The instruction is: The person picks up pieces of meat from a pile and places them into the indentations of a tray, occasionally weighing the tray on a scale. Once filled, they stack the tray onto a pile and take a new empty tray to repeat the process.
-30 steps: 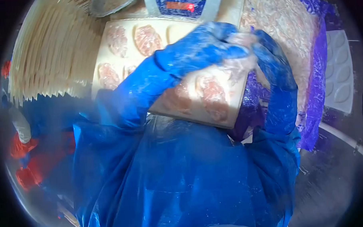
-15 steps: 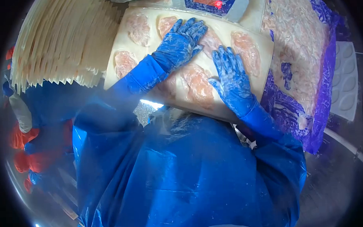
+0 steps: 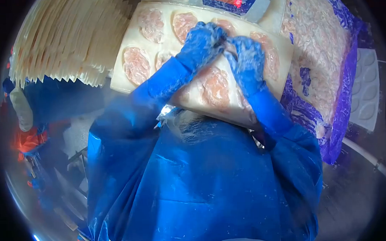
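Observation:
A cream tray (image 3: 118,85) with oval hollows lies tilted in front of me, and most hollows hold pink minced meat portions (image 3: 136,65). My left hand (image 3: 203,40) and my right hand (image 3: 249,59), both in wet blue gloves, meet over the tray's middle. Their fingers are curled down, fingertips touching, around a meat portion (image 3: 226,26) in an upper middle hollow. That portion is mostly hidden under the fingers. Another filled hollow (image 3: 215,86) lies between my forearms.
A grey scale (image 3: 229,0) with a red display stands just beyond the tray. A heap of minced meat (image 3: 317,39) lies on purple-blue plastic at the right, with an empty white moulded tray (image 3: 366,89) past it. A stack of empty cream trays (image 3: 62,40) fans out at the left.
A second ago both hands held a lump of meat above the tray. Half a second ago they lay flat and spread on it. Now the fingers have curled and come together.

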A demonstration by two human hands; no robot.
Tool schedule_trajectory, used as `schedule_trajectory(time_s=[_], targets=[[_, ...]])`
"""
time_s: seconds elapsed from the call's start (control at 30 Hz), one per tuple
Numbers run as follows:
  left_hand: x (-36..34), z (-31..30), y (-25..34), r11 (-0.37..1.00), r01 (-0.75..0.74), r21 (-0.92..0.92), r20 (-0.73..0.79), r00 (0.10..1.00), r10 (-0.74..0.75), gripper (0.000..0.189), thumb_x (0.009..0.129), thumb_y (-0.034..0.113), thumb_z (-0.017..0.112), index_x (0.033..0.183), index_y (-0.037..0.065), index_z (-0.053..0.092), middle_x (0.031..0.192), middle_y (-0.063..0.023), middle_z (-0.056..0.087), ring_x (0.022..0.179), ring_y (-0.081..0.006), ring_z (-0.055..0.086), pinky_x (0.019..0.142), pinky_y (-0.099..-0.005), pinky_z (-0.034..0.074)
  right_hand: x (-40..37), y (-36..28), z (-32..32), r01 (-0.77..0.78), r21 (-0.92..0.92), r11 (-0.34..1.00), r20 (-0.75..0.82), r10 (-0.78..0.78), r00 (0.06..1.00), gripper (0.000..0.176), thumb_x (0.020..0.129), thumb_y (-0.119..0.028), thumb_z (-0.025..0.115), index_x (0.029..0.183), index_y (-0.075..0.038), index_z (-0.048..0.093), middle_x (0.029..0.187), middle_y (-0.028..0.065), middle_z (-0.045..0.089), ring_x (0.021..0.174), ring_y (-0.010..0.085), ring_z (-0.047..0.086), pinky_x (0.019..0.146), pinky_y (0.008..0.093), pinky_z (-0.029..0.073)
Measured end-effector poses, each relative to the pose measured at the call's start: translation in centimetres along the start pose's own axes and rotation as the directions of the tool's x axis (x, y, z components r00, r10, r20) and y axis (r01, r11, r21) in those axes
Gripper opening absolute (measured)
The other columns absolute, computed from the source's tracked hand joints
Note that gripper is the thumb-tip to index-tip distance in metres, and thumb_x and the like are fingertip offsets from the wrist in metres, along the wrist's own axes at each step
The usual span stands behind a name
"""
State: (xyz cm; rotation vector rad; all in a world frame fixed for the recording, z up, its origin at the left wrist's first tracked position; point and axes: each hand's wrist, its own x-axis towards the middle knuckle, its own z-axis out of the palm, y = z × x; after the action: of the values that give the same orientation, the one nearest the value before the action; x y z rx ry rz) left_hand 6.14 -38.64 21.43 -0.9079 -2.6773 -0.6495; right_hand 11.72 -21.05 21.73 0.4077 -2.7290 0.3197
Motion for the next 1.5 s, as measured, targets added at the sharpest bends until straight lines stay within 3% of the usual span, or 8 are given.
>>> schedule_trajectory(time_s=[0.23, 0.3, 0.47, 0.9, 1.23, 1.3, 1.37, 1.5], targets=[[0.8, -1.0, 1.0, 0.967, 0.064, 0.247, 0.164, 0.981, -0.107, 0.024, 0.087, 0.023, 0.067, 0.108, 0.012, 0.066, 0.109, -0.0092, 0.064, 0.105, -0.0297, 0.059, 0.090, -0.0443, 0.047, 0.1, 1.4, 1.6, 0.230, -0.154, 0.961, 0.042, -0.227, 0.973, 0.018, 0.086, -0.029, 0.067, 0.099, -0.017, 0.064, 0.093, 0.0059, 0.058, 0.092, 0.0252, 0.056, 0.080, 0.0428, 0.045], [-2.8, -1.1, 0.2, 0.966, -0.170, 0.193, 0.046, 0.985, 0.165, 0.030, 0.091, 0.021, 0.061, 0.119, 0.014, 0.066, 0.125, -0.0055, 0.063, 0.121, -0.0274, 0.055, 0.109, -0.0436, 0.038, -2.6, 3.0, 0.2, 0.224, 0.003, 0.975, 0.117, -0.223, 0.968, 0.025, 0.088, -0.026, 0.065, 0.110, -0.014, 0.066, 0.103, 0.0060, 0.062, 0.101, 0.0247, 0.057, 0.089, 0.0433, 0.044], [-4.8, -3.6, 2.9, 0.983, -0.074, 0.169, 0.110, 0.992, 0.056, 0.059, 0.099, 0.033, 0.054, 0.152, 0.012, 0.039, 0.162, -0.0102, 0.029, 0.152, -0.0297, 0.019, 0.124, -0.0486, 0.012, -4.6, 3.3, -4.3, 0.251, 0.067, 0.966, 0.147, -0.258, 0.955, 0.059, 0.095, -0.034, 0.057, 0.147, -0.009, 0.047, 0.153, 0.0123, 0.044, 0.144, 0.0292, 0.036, 0.119, 0.0464, 0.023], [-3.7, -1.1, 4.0, 0.995, -0.028, 0.101, 0.125, 0.992, 0.015, 0.078, 0.097, 0.041, 0.055, 0.158, 0.005, 0.022, 0.164, -0.0178, 0.020, 0.152, -0.0364, 0.018, 0.123, -0.0520, 0.010, -3.4, 1.6, -3.3, 0.129, -0.237, 0.963, 0.274, -0.061, 0.960, 0.080, 0.099, -0.056, 0.042, 0.157, -0.004, 0.024, 0.164, 0.0175, 0.021, 0.152, 0.0344, 0.018, 0.123, 0.0511, 0.012], [0.1, 1.2, 8.0, 0.996, -0.032, 0.081, 0.048, 0.998, 0.028, 0.073, 0.097, 0.034, 0.057, 0.156, 0.005, 0.027, 0.162, -0.0185, 0.026, 0.150, -0.0354, 0.024, 0.122, -0.0526, 0.012, -4.4, 7.4, -3.0, -0.033, -0.073, 0.997, 0.025, 0.035, 0.999, 0.072, 0.099, -0.044, 0.050, 0.155, -0.004, 0.029, 0.159, 0.0187, 0.032, 0.147, 0.0347, 0.031, 0.121, 0.0485, 0.022], [-0.3, 2.2, 8.0, 0.998, -0.030, 0.062, 0.172, 0.985, 0.019, 0.073, 0.097, 0.032, 0.058, 0.157, 0.006, 0.026, 0.162, -0.0179, 0.025, 0.150, -0.0342, 0.022, 0.122, -0.0527, 0.012, -5.3, 8.0, -4.0, 0.058, 0.075, 0.996, 0.200, -0.072, 0.977, 0.069, 0.098, -0.038, 0.056, 0.154, -0.006, 0.033, 0.160, 0.0185, 0.030, 0.147, 0.0330, 0.031, 0.120, 0.0459, 0.026], [0.6, 2.3, 7.6, 0.997, -0.027, 0.074, 0.175, 0.984, 0.014, 0.073, 0.096, 0.032, 0.058, 0.157, 0.007, 0.026, 0.162, -0.0172, 0.025, 0.150, -0.0345, 0.023, 0.122, -0.0518, 0.012, -5.7, 11.6, -5.6, -0.054, 0.741, 0.670, -0.093, 0.181, 0.979, 0.047, 0.090, -0.014, 0.070, 0.134, -0.006, 0.058, 0.141, 0.0159, 0.053, 0.130, 0.0293, 0.050, 0.110, 0.0405, 0.042], [0.8, 2.1, 7.9, 0.994, -0.018, 0.109, 0.175, 0.985, -0.002, 0.074, 0.097, 0.039, 0.057, 0.157, 0.009, 0.027, 0.161, -0.0178, 0.027, 0.149, -0.0367, 0.026, 0.121, -0.0543, 0.014, -7.8, 20.2, -6.7, -0.290, 0.465, 0.837, -0.085, 0.368, 0.926, 0.036, 0.087, -0.013, 0.071, 0.120, -0.003, 0.064, 0.121, 0.0136, 0.065, 0.114, 0.0296, 0.059, 0.102, 0.0397, 0.046]])
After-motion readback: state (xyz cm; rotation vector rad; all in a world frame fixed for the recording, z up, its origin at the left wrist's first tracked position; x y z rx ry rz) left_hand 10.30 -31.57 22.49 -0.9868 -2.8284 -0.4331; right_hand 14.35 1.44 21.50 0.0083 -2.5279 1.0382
